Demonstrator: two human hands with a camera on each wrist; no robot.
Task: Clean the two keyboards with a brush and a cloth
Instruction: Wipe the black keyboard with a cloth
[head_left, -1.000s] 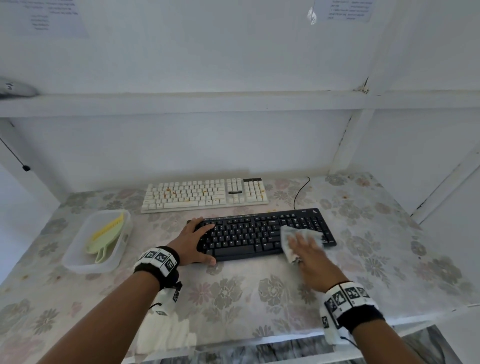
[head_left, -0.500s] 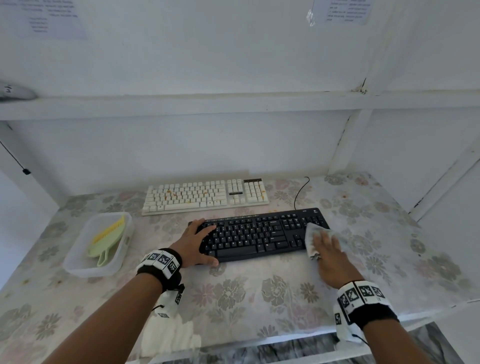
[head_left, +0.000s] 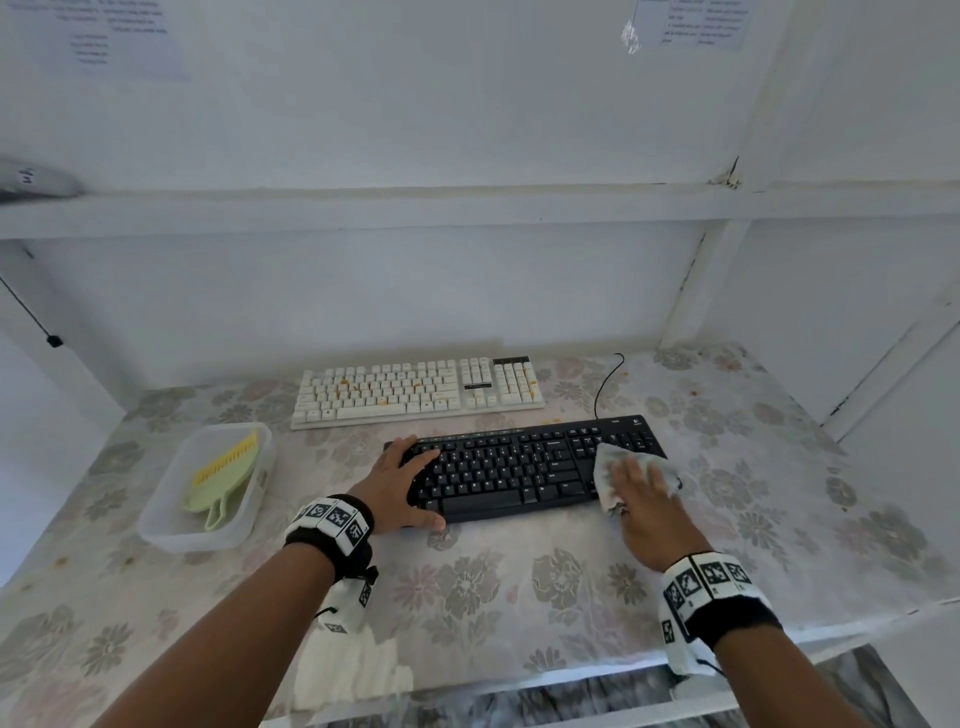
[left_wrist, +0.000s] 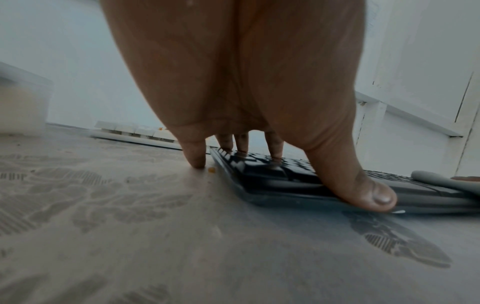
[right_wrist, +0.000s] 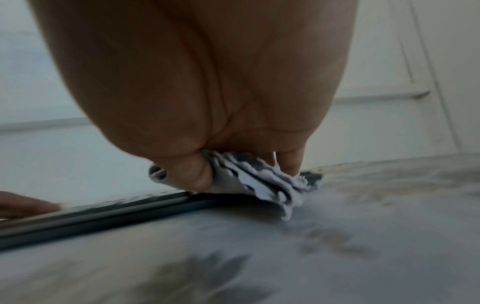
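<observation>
Two keyboards on the flowered table (head_left: 467, 587), and from the head camera the black keyboard (head_left: 519, 470) sits nearer the person, with the white keyboard (head_left: 415, 392) just behind it, orange specks across its keys. Left hand (head_left: 397, 486) is on the black board's left end, fingers spread flat over the corner keys, thumb along the front edge, nothing gripped. Right hand (head_left: 647, 501) lies on a crumpled white cloth (head_left: 610, 465), pressing it onto the right end of the black keyboard. Off to the left, a clear plastic tub (head_left: 156, 525) with a green and yellow brush (head_left: 223, 478) lying inside, well apart from both hands.

Left wrist view now: left hand (left_wrist: 246, 82) fills the top, fingers (left_wrist: 242, 142) standing on the black keyboard (left_wrist: 272, 172), little finger down on the table (left_wrist: 130, 226) beside it, thumb on the near rim. White keyboard (left_wrist: 135, 131) shows behind, and the cloth (left_wrist: 441, 181) pokes in at far right.

Right wrist view, blurred: right hand (right_wrist: 207, 72) has the cloth (right_wrist: 259, 181) bunched under it, thumb and fingers curled round the folds, right at the corner of the black keyboard (right_wrist: 103, 214), on the table (right_wrist: 337, 246).
</observation>
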